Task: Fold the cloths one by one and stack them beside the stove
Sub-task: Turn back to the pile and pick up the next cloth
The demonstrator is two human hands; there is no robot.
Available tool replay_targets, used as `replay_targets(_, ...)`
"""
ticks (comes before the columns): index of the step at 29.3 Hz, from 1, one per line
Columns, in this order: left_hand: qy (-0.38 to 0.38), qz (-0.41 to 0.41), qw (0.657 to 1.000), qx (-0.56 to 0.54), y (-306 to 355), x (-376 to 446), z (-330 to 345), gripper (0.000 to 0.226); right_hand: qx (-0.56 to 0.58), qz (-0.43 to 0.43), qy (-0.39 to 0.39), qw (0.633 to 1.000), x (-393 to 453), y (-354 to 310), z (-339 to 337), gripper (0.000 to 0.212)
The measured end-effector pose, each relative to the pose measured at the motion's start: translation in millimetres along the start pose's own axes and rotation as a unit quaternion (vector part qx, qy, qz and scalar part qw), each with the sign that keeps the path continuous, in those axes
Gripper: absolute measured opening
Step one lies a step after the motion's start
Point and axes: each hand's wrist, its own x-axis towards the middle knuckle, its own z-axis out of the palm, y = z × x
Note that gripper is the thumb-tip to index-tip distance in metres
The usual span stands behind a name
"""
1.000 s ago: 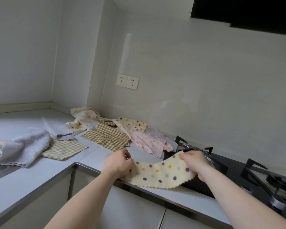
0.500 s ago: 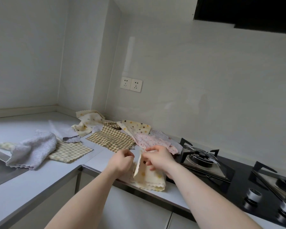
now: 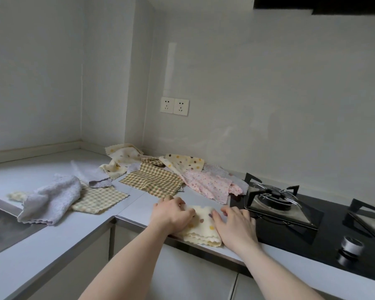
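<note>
Fingers (image 3: 187, 210) of the left hand (image 3: 171, 214) lie bent over the left edge of the folded spotted cloth (image 3: 201, 226), their tips pressing down on it; whether they pinch a layer or only press cannot be told. Fingers (image 3: 226, 211) of the right hand (image 3: 236, 227) are nearly straight and slightly spread, laid flat with the palm down on the cloth's right side and the tabletop (image 3: 139, 208) next to it, just beside the black stove (image 3: 312, 232). That cream cloth with brown, yellow and purple dots sits at the front edge of the tabletop between the two hands, folded into a small thick square with several wavy-edged layers showing along its near side. Behind it, toward the wall, unfolded cloths lie loose and overlapping: a brown checked cloth (image 3: 152, 180), a pink flowered cloth (image 3: 210, 185), another spotted one (image 3: 185, 162) and a crumpled cream one (image 3: 121, 161) in the corner. Farther left lie a pale yellow checked cloth (image 3: 100, 200) and a fluffy white towel (image 3: 52, 198) heaped partly over it, near the sink (image 3: 0, 224).
</note>
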Motion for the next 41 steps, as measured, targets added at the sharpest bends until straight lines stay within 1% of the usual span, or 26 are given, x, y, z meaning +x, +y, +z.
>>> replay_targets(2, -0.008, 0.001, 1.000, -0.001, -1, 1, 1, 0.054, -0.019, -0.009, -0.013, 1.000, -1, -1, -2, 0.069)
replay_targets(5, -0.015, 0.003, 1.000, -0.023, -2, -1, -2, 0.038, -0.011, -0.015, -0.033, 0.999, -3, -3, -4, 0.066)
replay_targets(8, -0.008, 0.010, 0.998, -0.062, 1, -5, -7, 0.023, 0.019, -0.036, -0.029, 0.999, -7, -4, -10, 0.050)
replay_targets(12, -0.024, 0.000, 0.991, -0.128, -3, -5, -8, 0.018, 0.129, -0.035, -0.008, 0.991, -13, -1, -18, 0.023)
replay_targets(14, -0.028, -0.002, 0.985, -0.171, -7, -4, -6, 0.018, 0.179, -0.037, 0.008, 0.983, -12, 1, -16, 0.016)
replay_targets(18, -0.026, 0.002, 0.968, -0.250, -6, -3, -9, 0.023, 0.244, -0.025, 0.009, 0.969, -9, 4, -12, 0.018)
replay_targets(21, -0.017, -0.002, 0.966, -0.256, -4, -4, -9, 0.016, 0.256, -0.026, 0.014, 0.966, -7, 5, -11, 0.017)
replay_targets(24, 0.007, 0.008, 0.967, -0.253, -2, -8, -12, 0.012, 0.276, -0.021, 0.027, 0.961, -5, 6, -8, 0.009)
replay_targets(25, 0.014, 0.015, 0.966, -0.257, -2, -9, -12, 0.010, 0.288, -0.023, 0.033, 0.957, -4, 6, -8, 0.009)
replay_targets(28, 0.026, 0.022, 0.962, -0.270, 0, -13, -14, 0.011, 0.317, -0.034, 0.041, 0.947, -5, 7, -7, 0.018)
replay_targets(34, 0.030, 0.017, 0.955, -0.295, 1, -13, -15, 0.014, 0.344, -0.027, 0.057, 0.937, -4, 7, -6, 0.029)
replay_targets(37, 0.022, 0.026, 0.950, -0.310, 1, -13, -14, 0.013, 0.362, -0.019, 0.067, 0.930, -4, 9, -7, 0.032)
replay_targets(41, 0.030, 0.049, 0.952, -0.302, -3, -11, -12, 0.009, 0.383, -0.031, 0.084, 0.919, -5, 9, -6, 0.030)
